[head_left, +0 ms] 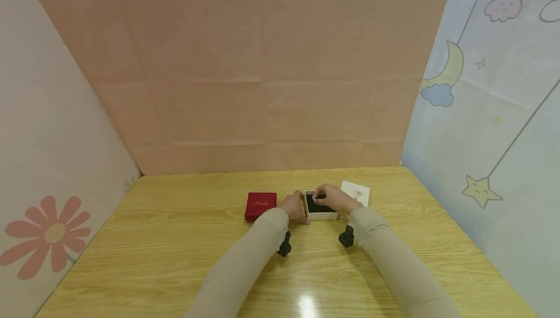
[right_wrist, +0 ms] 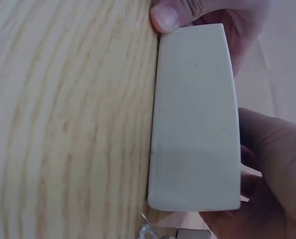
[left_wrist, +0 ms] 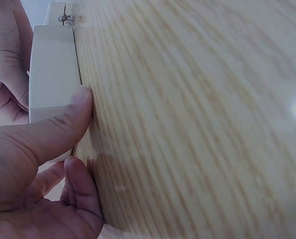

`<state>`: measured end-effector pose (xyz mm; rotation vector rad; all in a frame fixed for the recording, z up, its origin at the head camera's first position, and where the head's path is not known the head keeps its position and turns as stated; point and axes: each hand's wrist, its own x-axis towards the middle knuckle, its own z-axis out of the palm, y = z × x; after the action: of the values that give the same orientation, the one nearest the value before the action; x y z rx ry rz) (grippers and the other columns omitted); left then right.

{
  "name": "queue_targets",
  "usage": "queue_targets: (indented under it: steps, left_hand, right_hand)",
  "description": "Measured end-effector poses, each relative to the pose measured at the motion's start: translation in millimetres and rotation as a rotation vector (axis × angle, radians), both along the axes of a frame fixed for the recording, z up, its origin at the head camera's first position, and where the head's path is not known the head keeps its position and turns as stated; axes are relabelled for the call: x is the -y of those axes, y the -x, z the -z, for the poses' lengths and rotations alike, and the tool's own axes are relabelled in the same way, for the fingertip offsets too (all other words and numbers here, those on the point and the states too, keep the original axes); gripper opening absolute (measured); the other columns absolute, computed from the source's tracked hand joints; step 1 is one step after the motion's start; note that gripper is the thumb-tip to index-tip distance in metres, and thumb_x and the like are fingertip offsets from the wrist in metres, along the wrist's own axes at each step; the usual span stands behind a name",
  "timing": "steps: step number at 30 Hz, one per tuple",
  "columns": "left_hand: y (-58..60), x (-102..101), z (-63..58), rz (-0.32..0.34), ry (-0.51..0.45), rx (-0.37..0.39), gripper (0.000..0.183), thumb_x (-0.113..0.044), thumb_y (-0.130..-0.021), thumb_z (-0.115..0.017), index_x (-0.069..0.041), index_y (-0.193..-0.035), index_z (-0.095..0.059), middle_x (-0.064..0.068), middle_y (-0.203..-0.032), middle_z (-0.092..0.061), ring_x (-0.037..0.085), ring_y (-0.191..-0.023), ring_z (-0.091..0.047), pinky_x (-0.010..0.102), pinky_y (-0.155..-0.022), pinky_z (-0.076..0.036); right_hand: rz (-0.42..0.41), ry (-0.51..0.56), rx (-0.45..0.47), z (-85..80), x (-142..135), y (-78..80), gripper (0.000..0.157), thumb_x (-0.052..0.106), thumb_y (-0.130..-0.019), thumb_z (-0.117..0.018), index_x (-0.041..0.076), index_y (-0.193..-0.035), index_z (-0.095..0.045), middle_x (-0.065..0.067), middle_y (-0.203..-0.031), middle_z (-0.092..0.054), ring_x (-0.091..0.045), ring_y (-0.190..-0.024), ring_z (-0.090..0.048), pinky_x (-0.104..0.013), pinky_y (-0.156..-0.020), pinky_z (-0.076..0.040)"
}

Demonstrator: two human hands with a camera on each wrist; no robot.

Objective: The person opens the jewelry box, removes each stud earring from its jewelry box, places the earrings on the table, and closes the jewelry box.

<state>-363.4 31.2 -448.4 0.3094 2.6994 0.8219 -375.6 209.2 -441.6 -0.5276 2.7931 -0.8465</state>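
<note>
My left hand (head_left: 294,207) grips the left end of an open white box (left_wrist: 56,69) that has a black lining (head_left: 316,207). Its thumb (left_wrist: 78,102) lies against the front wall near the corner. Above the lining, my right hand (head_left: 331,198) has thumb and finger together, with a small pale speck at their tips, seemingly a tiny thing in a pinch; its kind is too small to tell. In the right wrist view the box's front wall (right_wrist: 195,119) hides those fingertips. Beside the box's right front corner lies a small shiny earring-like piece (right_wrist: 148,232).
A dark red lid (head_left: 261,205) with gold lettering lies left of my left hand. Behind my right wrist is a white card (head_left: 362,190) with a small ornament on it. All lie near the far part of the wooden table (head_left: 175,240), before a peach backdrop.
</note>
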Motion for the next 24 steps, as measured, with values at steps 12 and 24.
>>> queue_targets:
  steps: [12, 24]
  left_hand:
    - [-5.9, 0, -6.3, -0.020, -0.031, 0.023, 0.078, -0.021, -0.067, -0.089, -0.012, -0.132, -0.046, 0.013, -0.122, -0.061, 0.025, -0.106, -0.058, 0.044, -0.098, -0.045]
    - [-2.8, 0, -2.2, -0.035, -0.042, 0.033, 0.077, -0.022, -0.068, -0.089, -0.013, -0.132, -0.047, 0.012, -0.121, -0.060, 0.025, -0.104, -0.056, 0.045, -0.097, -0.045]
  right_hand:
    - [0.008, 0.061, -0.060, -2.3, -6, -3.6, 0.007, 0.016, -0.096, -0.061, 0.011, -0.098, -0.066, -0.014, -0.126, -0.059, -0.037, -0.123, -0.052, -0.054, -0.099, -0.042]
    - [0.007, 0.234, -0.111, -37.1, -27, -25.8, 0.018, 0.022, -0.097, -0.059, 0.007, -0.106, -0.063, -0.022, -0.137, -0.051, -0.042, -0.129, -0.045, -0.062, -0.106, -0.030]
